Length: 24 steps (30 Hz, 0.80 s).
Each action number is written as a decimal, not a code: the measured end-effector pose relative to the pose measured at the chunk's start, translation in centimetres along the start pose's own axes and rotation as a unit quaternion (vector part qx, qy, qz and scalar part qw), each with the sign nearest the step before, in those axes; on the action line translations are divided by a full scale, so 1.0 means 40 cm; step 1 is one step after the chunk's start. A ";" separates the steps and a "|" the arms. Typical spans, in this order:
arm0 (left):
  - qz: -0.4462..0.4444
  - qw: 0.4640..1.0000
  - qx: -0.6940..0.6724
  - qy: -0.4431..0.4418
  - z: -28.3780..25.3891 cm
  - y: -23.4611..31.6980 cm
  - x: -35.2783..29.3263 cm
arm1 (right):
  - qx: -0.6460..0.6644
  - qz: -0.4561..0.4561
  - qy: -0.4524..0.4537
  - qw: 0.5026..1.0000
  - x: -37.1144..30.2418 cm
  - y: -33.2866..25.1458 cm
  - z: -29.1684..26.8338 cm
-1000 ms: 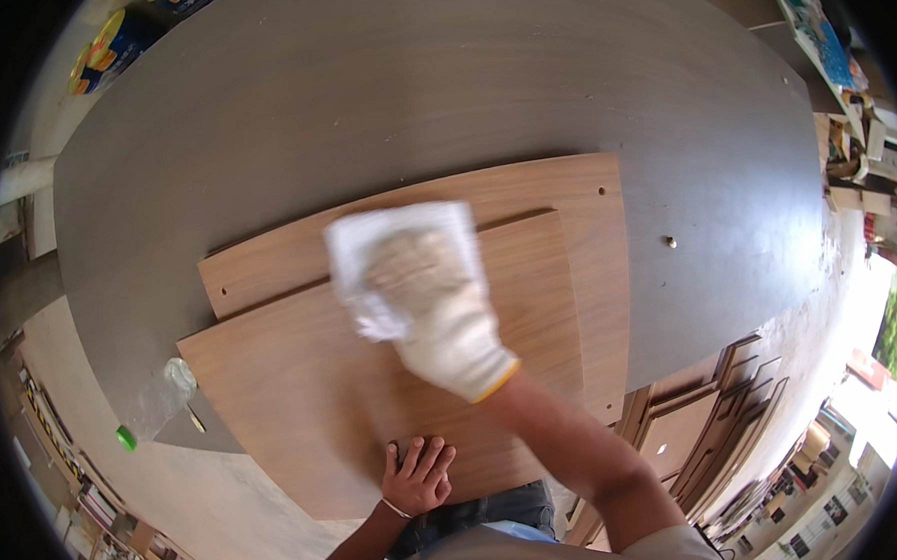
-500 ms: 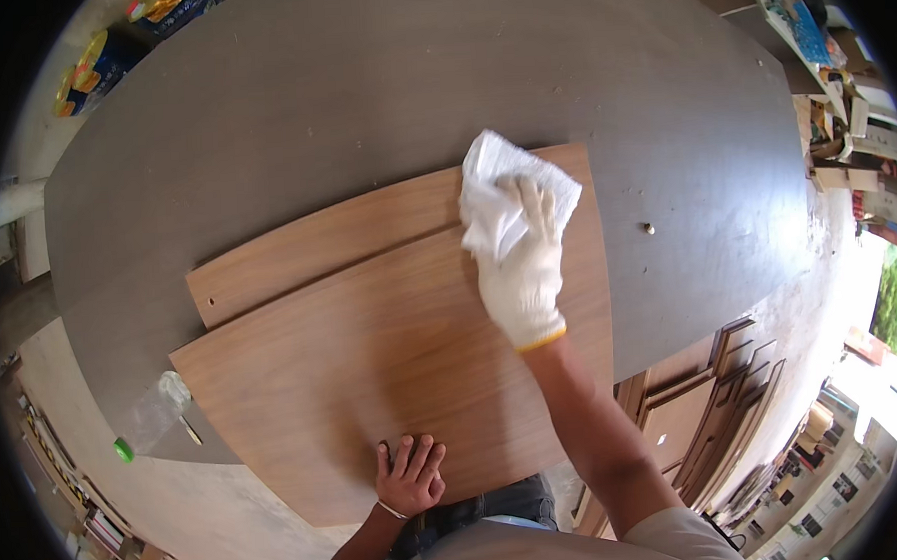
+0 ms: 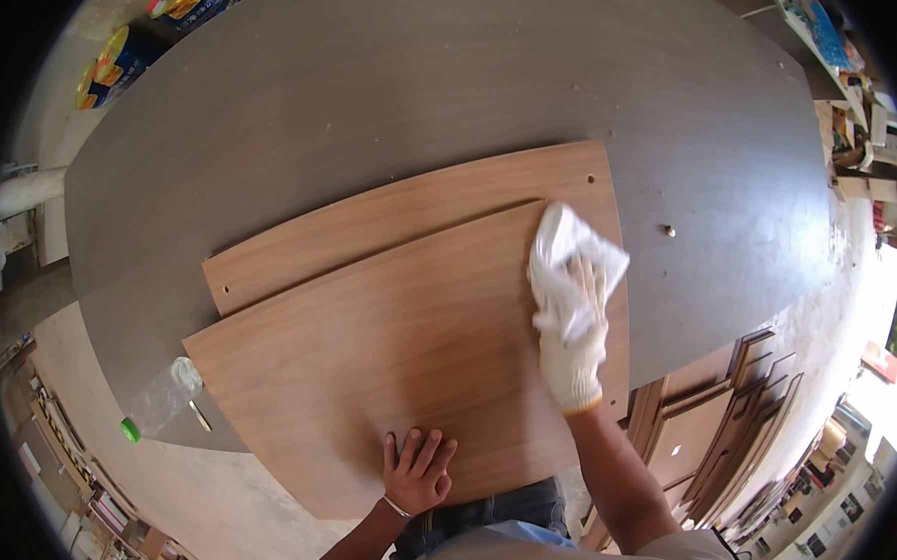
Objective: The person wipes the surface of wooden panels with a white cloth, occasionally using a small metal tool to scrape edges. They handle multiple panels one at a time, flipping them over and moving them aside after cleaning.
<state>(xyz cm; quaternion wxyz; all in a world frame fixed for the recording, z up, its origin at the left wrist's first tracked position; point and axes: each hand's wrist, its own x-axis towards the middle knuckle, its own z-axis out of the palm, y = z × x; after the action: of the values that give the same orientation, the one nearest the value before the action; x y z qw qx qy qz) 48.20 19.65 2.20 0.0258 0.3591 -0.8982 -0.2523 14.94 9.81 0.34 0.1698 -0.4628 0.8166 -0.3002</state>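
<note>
A brown wood-grain panel [image 3: 342, 355] lies flat in front of me, overlapping a second matching panel [image 3: 415, 206] whose far strip shows beyond it. My right hand [image 3: 574, 360], in a white knit glove with a yellow cuff edge, presses a crumpled white cloth [image 3: 570, 250] onto the front panel near its right edge. Bare and with fingers spread, my left hand [image 3: 419, 471] rests on the same panel at its near edge. Small holes show at both far-strip ends.
Both panels lie on a large dark grey table [image 3: 460, 89]. A small knob-like piece [image 3: 670, 230] sits to their right. At left lie a clear bottle [image 3: 163, 398] with a green cap and a thin stick [image 3: 201, 416]. More panels [image 3: 690, 430] stand stacked on the right.
My right hand has drawn the cloth toward me and slightly right, off the far panel, baring its right-hand hole. My left hand stays in place on the panel; the view has shifted slightly.
</note>
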 end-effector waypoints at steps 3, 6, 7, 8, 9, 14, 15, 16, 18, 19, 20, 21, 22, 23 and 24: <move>-0.055 0.997 -0.036 -0.041 -0.058 -0.013 0.188 | -0.113 -0.039 -0.055 0.991 -0.150 0.035 -0.053; -0.043 0.999 -0.004 0.019 -0.100 -0.040 0.463 | -0.171 -0.062 -0.051 0.982 -0.276 0.089 -0.084; -0.036 0.999 0.007 0.035 -0.106 -0.042 0.542 | -0.190 -0.077 -0.048 0.978 -0.297 0.104 -0.089; -0.024 0.998 0.014 0.051 -0.105 -0.036 0.610 | -0.188 -0.075 -0.049 0.978 -0.299 0.103 -0.090; -0.014 0.997 0.021 0.067 -0.099 -0.025 0.664 | -0.185 -0.074 -0.051 0.979 -0.295 0.095 -0.091; -0.021 0.994 0.030 0.101 -0.054 0.038 0.809 | -0.143 -0.068 -0.078 0.984 -0.288 0.097 -0.104; -0.026 0.993 0.036 0.108 -0.045 0.043 0.820 | -0.135 -0.061 -0.087 0.985 -0.303 0.115 -0.097; -0.028 0.992 0.046 0.116 -0.037 0.046 0.826 | -0.132 -0.066 -0.089 0.985 -0.303 0.118 -0.098; -0.033 0.989 0.065 0.132 -0.023 0.053 0.835 | -0.125 -0.076 -0.093 0.985 -0.298 0.114 -0.106; -0.035 0.987 0.068 0.140 -0.019 0.054 0.838 | -0.115 -0.078 -0.101 0.985 -0.301 0.118 -0.108; -0.037 0.986 0.071 0.149 -0.016 0.053 0.841 | -0.105 -0.075 -0.109 0.986 -0.304 0.119 -0.110; -0.038 0.984 0.074 0.158 -0.013 0.054 0.840 | -0.096 -0.072 -0.117 0.986 -0.308 0.119 -0.113; -0.039 0.984 0.078 0.157 -0.010 0.059 0.842 | -0.088 -0.069 -0.123 0.986 -0.309 0.122 -0.117; -0.040 0.984 0.081 0.156 -0.007 0.064 0.843 | -0.080 -0.067 -0.134 0.985 -0.317 0.131 -0.118; -0.040 0.984 0.082 0.155 -0.003 0.071 0.845 | -0.076 -0.067 -0.132 0.986 -0.330 0.138 -0.120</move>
<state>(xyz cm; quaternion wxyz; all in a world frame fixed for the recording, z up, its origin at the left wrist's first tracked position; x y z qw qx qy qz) 21.38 -0.88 -0.91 0.1250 0.4307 -0.8857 -0.1201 15.44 24.89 0.44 0.2201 -0.5634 0.7748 -0.1839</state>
